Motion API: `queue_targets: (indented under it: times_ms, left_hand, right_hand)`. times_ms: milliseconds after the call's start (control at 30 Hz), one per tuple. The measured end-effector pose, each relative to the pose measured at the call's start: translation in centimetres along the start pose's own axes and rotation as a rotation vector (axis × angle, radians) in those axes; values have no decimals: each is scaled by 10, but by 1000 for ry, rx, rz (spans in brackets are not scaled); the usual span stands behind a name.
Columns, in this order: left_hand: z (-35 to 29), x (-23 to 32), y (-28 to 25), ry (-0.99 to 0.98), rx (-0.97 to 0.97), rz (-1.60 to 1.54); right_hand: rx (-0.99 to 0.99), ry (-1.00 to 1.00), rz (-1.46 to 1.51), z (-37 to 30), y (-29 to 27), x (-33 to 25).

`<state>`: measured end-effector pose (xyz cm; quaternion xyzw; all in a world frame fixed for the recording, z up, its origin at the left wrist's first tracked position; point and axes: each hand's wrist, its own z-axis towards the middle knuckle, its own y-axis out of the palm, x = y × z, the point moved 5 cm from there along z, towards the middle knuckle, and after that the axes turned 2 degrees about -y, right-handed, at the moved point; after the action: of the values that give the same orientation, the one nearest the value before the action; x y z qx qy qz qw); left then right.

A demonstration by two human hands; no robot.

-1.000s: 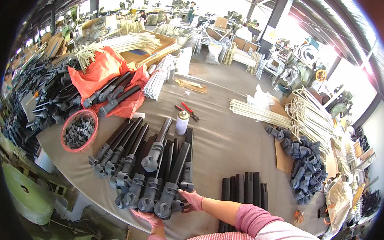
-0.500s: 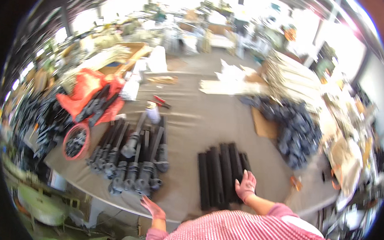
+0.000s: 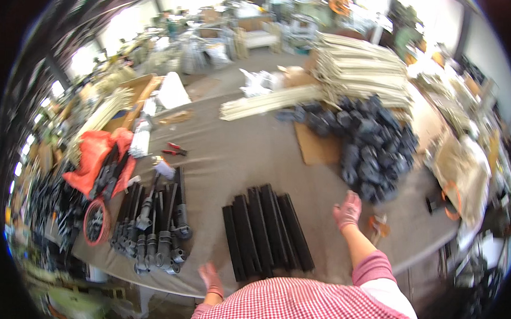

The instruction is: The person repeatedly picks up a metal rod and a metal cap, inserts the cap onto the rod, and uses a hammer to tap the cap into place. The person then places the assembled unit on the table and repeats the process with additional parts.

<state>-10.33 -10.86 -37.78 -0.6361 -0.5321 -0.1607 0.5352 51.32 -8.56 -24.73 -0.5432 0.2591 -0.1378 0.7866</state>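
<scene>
My right hand (image 3: 348, 211) is over the tabletop with its fingers stretched out and holds nothing. It lies between a row of long black bars (image 3: 266, 231) and a heap of dark grey moulded parts (image 3: 375, 150). Low at the table's near edge is my left hand (image 3: 211, 278), slightly blurred, fingers extended and nothing in them. It is just left of the black bars. Further left lie several dark rods with grey tubular fittings (image 3: 163, 249) on their near ends, side by side.
A pink-rimmed basket (image 3: 97, 222) of small dark pieces stands left, below an orange-red bag (image 3: 96, 158). Red-handled pliers (image 3: 175, 150) and a small white bottle (image 3: 164, 168) lie behind the rods. Bundled pale strips (image 3: 362, 70) are stacked at the far right, over cardboard (image 3: 316, 144).
My right hand has left the black bars and moved right, toward the grey heap. The view has swung right, so the table's things appear further left. My left hand stays near the edge.
</scene>
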Motion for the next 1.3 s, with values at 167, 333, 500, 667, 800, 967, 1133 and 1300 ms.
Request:
queue_targets:
  times_ms: [167, 333, 500, 667, 800, 967, 1133, 1300]
  left_hand:
    - [-45, 39, 97, 466, -399, 504]
    - [-43, 65, 91, 845, -589, 609]
    - [-31, 59, 108, 731, -644, 1049]
    - [-10, 64, 110, 305, -646, 614]
    - [-9, 71, 101, 360, -691, 768]
    - [-45, 98, 74, 216, -635, 530]
    - [-99, 208, 52, 793, -163, 522]
    - [-132, 260, 72, 1266, -479, 786]
  right_hand:
    - [32, 182, -26, 116, 15, 17]
    - [-160, 356, -55, 131, 35, 6]
    - [-150, 508, 116, 94, 41, 23]
    - [-119, 431, 96, 77, 35, 2]
    - [-258, 298, 82, 114, 41, -6]
    - [-192, 264, 312, 114, 50, -10]
    - [-437, -234, 871, 0, 7, -122]
    - [-1532, -226, 1485, -150, -45, -201]
